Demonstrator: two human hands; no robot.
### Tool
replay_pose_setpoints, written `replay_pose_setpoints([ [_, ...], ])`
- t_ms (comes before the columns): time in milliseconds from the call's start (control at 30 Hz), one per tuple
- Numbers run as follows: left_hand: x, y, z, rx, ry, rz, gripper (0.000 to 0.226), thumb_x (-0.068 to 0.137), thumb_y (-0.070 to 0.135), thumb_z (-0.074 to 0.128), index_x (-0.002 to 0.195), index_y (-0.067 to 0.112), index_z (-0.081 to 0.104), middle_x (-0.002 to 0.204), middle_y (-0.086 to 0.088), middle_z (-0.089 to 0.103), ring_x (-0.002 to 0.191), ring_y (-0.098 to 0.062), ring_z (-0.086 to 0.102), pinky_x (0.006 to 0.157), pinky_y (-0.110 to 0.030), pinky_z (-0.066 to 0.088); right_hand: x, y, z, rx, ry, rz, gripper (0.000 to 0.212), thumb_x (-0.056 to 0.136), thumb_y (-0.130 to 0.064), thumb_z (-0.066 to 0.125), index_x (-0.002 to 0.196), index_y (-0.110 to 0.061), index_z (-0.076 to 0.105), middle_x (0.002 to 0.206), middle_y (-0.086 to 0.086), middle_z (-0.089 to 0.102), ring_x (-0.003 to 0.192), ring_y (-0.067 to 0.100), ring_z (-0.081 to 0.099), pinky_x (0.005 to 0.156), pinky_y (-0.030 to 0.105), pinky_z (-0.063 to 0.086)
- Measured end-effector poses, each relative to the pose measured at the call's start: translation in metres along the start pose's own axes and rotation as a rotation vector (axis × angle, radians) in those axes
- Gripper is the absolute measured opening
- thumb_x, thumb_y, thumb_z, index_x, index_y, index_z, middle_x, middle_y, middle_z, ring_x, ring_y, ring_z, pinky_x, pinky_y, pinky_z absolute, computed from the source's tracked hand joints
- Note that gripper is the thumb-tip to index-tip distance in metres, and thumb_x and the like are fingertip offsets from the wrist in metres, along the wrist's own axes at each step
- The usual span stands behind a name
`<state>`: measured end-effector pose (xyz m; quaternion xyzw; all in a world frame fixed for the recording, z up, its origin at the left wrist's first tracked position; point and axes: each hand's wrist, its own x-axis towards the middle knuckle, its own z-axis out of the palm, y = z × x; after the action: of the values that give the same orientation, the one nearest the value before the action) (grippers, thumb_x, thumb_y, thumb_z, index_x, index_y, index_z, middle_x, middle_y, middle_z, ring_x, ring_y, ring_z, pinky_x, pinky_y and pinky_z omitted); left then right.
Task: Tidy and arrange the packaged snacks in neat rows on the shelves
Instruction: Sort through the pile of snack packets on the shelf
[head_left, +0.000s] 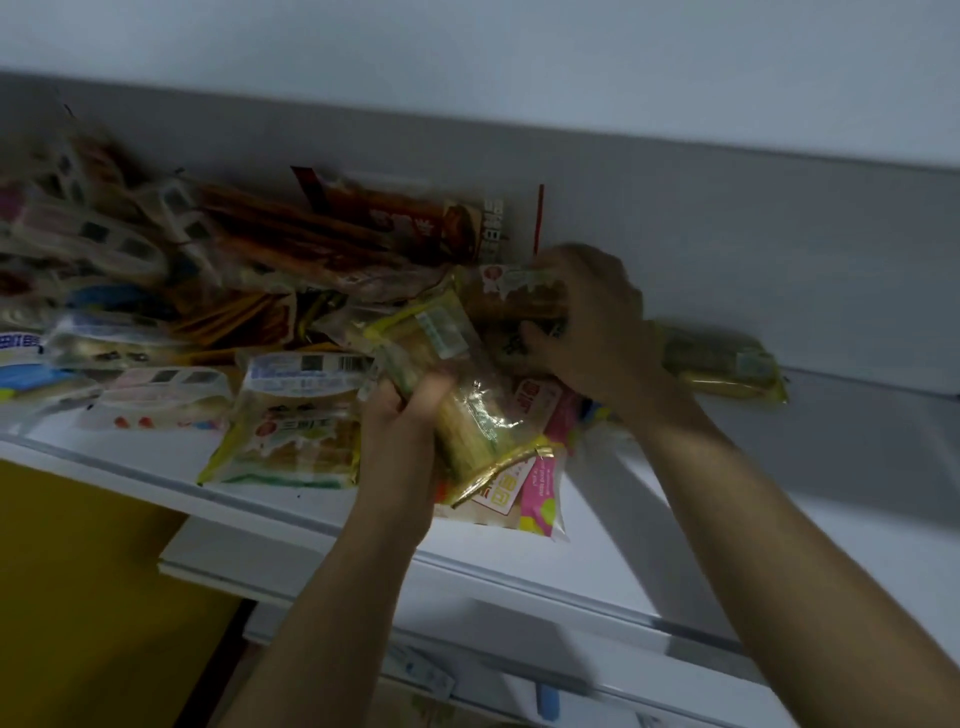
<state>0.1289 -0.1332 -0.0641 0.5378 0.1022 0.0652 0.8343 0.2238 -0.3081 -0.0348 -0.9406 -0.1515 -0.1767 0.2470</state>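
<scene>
Left hand (410, 410) grips a clear gold-edged pack (467, 415) near the white shelf's (649, 561) front edge; right hand (592, 322) grasps a brown pack (519, 296) farther back, beside the snack pile (208, 291).

Head view dim, underexposed, cool grey cast. Motion blur heaviest over the jumbled pile of plastic-wrapped snack packets (104, 291) at left; print unreadable there. Glare flecks on the clear gold-edged crinkled wrapper (467, 415). Soft arm shadows fall across the white flat shelf (727, 545). Wide-angle distortion tilts and bows shelf edges.
</scene>
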Motion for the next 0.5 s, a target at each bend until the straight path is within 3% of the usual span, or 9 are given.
replay_pose_setpoints([
  [33, 0.001, 0.004, -0.004, 0.017, -0.003, -0.002, 0.013, 0.092, 0.015, 0.066, 0.102, 0.016, 0.074, 0.101, -0.018, 0.073, 0.098, -0.036, 0.073, 0.089, -0.053, 0.059, 0.015, -0.001, 0.006, -0.111, -0.107, -0.016, 0.074, 0.077, -0.038, 0.074, 0.144, -0.027, 0.045, 0.145, 0.003, 0.048, 0.137, 0.032, 0.038, 0.106, 0.054, 0.034],
  [100, 0.003, 0.013, -0.011, 0.106, -0.027, 0.028, 0.020, 0.096, 0.011, 0.061, 0.089, 0.020, 0.077, 0.088, -0.009, 0.074, 0.085, -0.025, 0.073, 0.077, -0.040, 0.059, 0.035, -0.006, 0.014, -0.255, -0.233, -0.030, 0.081, 0.080, -0.040, 0.072, 0.151, -0.030, 0.035, 0.146, 0.007, 0.048, 0.138, 0.034, 0.037, 0.110, 0.062, 0.028],
  [200, 0.007, 0.022, -0.029, 0.202, -0.040, 0.095, 0.013, 0.093, 0.017, 0.066, 0.083, 0.018, 0.076, 0.081, -0.004, 0.074, 0.078, -0.021, 0.072, 0.075, -0.038, 0.056, 0.036, -0.009, 0.007, -0.244, -0.100, -0.013, 0.068, 0.086, -0.045, 0.070, 0.146, -0.026, 0.042, 0.133, 0.009, 0.057, 0.125, 0.034, 0.050, 0.105, 0.054, 0.035],
  [233, 0.008, 0.027, -0.036, 0.214, -0.022, 0.120, 0.006, 0.089, 0.021, 0.069, 0.087, 0.018, 0.074, 0.081, -0.001, 0.075, 0.077, -0.018, 0.073, 0.072, -0.037, 0.057, 0.029, -0.012, 0.001, -0.169, -0.028, 0.009, 0.065, 0.086, -0.049, 0.070, 0.141, -0.025, 0.045, 0.128, 0.008, 0.058, 0.119, 0.033, 0.053, 0.101, 0.050, 0.039],
  [300, 0.016, 0.033, -0.052, 0.364, -0.011, 0.193, 0.021, 0.081, 0.032, 0.068, 0.100, 0.022, 0.072, 0.088, 0.004, 0.078, 0.082, -0.014, 0.075, 0.071, -0.036, 0.058, 0.011, -0.019, -0.006, 0.073, 0.062, 0.074, 0.061, 0.085, -0.053, 0.072, 0.133, -0.023, 0.047, 0.121, 0.005, 0.059, 0.108, 0.027, 0.058, 0.090, 0.041, 0.046],
  [400, 0.029, 0.042, -0.055, 0.709, -0.206, 0.233, 0.020, 0.087, 0.031, 0.072, 0.106, 0.030, 0.070, 0.096, 0.013, 0.076, 0.089, -0.005, 0.072, 0.077, -0.029, 0.055, -0.015, -0.033, 0.000, 0.441, -0.073, 0.248, 0.061, 0.088, -0.049, 0.073, 0.134, -0.023, 0.045, 0.122, -0.004, 0.057, 0.108, 0.015, 0.055, 0.081, 0.022, 0.044],
  [433, 0.033, 0.043, -0.053, 0.784, -0.281, 0.215, 0.016, 0.090, 0.027, 0.072, 0.105, 0.031, 0.070, 0.096, 0.016, 0.075, 0.089, -0.002, 0.071, 0.075, -0.024, 0.052, -0.021, -0.036, 0.006, 0.560, -0.146, 0.314, 0.062, 0.089, -0.050, 0.071, 0.138, -0.024, 0.043, 0.125, -0.006, 0.056, 0.114, 0.015, 0.056, 0.087, 0.022, 0.046],
  [500, 0.042, 0.041, -0.051, 0.842, -0.365, 0.164, 0.018, 0.089, 0.030, 0.071, 0.107, 0.032, 0.071, 0.098, 0.019, 0.075, 0.092, -0.001, 0.070, 0.078, -0.023, 0.050, -0.030, -0.037, 0.019, 0.691, -0.182, 0.422, 0.066, 0.091, -0.056, 0.066, 0.144, -0.028, 0.038, 0.133, -0.007, 0.055, 0.123, 0.019, 0.056, 0.102, 0.037, 0.050],
])
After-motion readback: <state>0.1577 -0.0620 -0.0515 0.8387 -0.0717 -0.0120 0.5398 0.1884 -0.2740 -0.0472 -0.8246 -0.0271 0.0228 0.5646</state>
